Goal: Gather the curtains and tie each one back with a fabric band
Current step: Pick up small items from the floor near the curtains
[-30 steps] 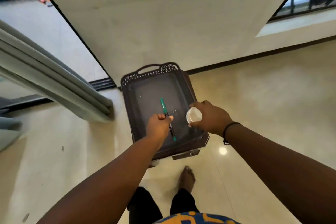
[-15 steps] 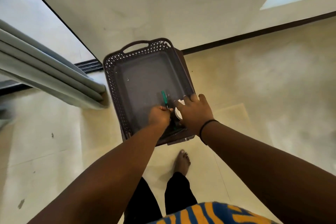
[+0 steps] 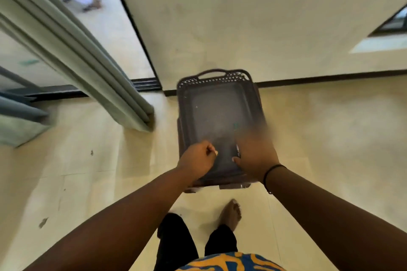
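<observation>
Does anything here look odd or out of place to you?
Nothing is spilled or broken. One oddity: the task is tying curtains, yet both hands are over a dark plastic tray, not at the grey curtain hanging loose nearby. The right hand is motion-blurred; the left hand is curled.

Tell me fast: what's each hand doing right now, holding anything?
Left hand: fingers curled into a fist over the basket; whether it holds anything can't be told.
Right hand: motion-blurred over the basket; grip can't be told.

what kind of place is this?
Probably a room in a home, by a sliding door: grey floor-length curtains, door track, pale tiled floor and a brown plastic tray.
</observation>
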